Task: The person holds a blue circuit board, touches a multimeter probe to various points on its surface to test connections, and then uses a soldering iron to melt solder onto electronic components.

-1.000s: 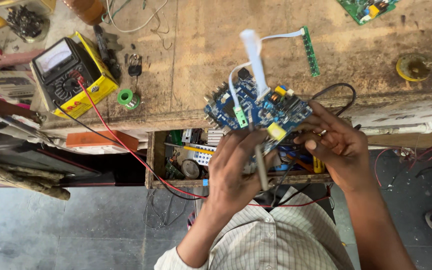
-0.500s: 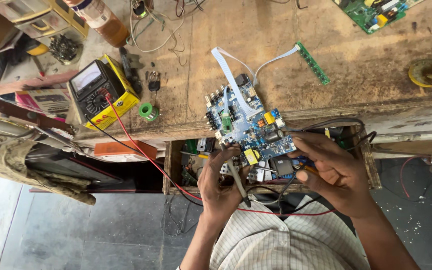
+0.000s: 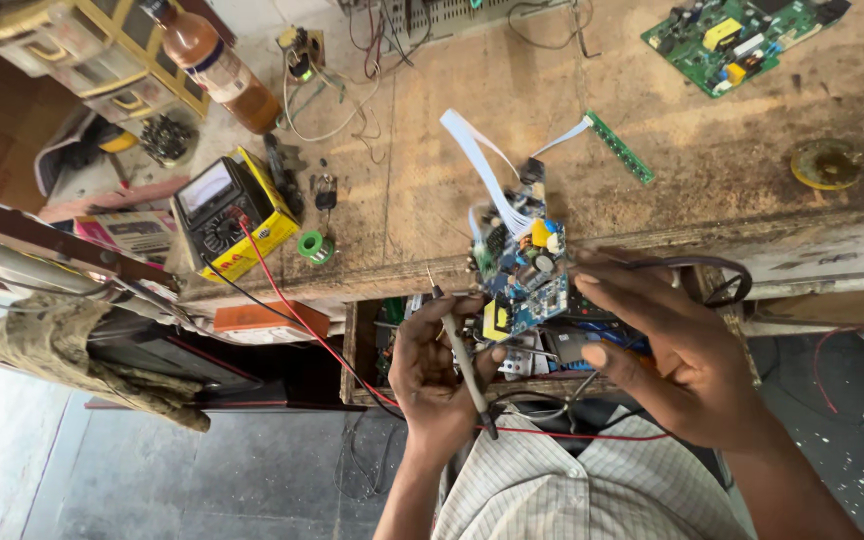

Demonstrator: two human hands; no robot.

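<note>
My right hand holds a small blue circuit board by its right edge, tilted up just over the front edge of the wooden workbench. A white ribbon cable rises from the board, and a thinner lead runs to a narrow green strip board. My left hand grips a slim test probe, its metal tip pointing up just left of the board. The fingertips of that hand touch the board's lower corner. A red lead runs from the probe end to a yellow-cased multimeter.
On the bench lie a green solder spool, a brown bottle, a green circuit board at the far right and a round tin. An open drawer of parts sits under the bench edge. A rag hangs at left.
The board has turned more edge-on and shifted slightly right. The probe has swung out from under the board to its left, tip now upward. The view has shifted.
</note>
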